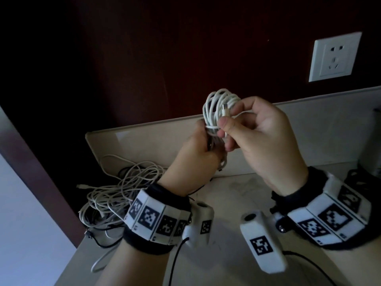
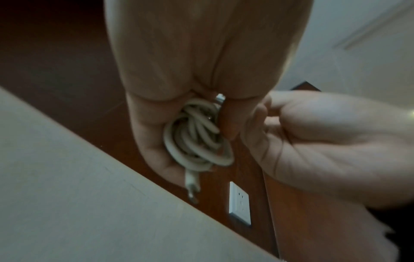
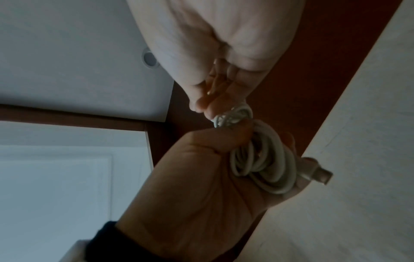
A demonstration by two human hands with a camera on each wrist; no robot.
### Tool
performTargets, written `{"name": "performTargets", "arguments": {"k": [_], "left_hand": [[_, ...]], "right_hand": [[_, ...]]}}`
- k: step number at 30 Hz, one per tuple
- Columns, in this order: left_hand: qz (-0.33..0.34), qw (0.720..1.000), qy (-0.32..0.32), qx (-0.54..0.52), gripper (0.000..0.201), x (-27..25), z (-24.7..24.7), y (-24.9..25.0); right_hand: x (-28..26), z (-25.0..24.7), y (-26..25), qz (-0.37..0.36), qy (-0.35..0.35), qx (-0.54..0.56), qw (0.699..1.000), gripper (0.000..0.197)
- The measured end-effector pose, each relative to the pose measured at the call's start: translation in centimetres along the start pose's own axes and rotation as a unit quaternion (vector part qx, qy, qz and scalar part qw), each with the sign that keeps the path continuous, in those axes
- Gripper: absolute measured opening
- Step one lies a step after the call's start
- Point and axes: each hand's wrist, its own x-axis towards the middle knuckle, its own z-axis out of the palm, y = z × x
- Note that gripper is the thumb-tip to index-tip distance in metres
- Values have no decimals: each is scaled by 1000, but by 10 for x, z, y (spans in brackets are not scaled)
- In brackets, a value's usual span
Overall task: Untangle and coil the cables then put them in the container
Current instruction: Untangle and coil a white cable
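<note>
Held upright above the table (image 1: 237, 195), the white coil (image 1: 216, 108) is gripped low by the left hand (image 1: 193, 153), while the right hand (image 1: 266, 141), beside it, pinches its plug end (image 1: 225, 111) across the loops.

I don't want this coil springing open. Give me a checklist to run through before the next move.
1. Left hand grips the coiled white cable: ok.
2. Right hand pinches the cable's free end: ok.
3. Wrap turns around the coil's middle: ok.
4. Free end tucked or secured: not ok, the plug sits loose.
5. Container within reach: cannot tell.
6. Other cables untangled: not ok, tangled pile lies on the counter.
</note>
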Motion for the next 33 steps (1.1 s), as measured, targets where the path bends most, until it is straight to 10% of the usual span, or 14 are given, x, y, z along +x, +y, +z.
{"name": "performTargets", "arguments": {"k": [11,23,33], "left_hand": [[17,975,181,128,30,-7,7,5],[14,990,140,10,35,-8,9,14],[5,998,63,-10,24,-8,5,17]], "right_hand": [[4,-5,10,59,67,30,996,19],[9,-12,13,-20,41,-123,991,17],[17,-23,16,-191,-16,-376,907,31]]}}
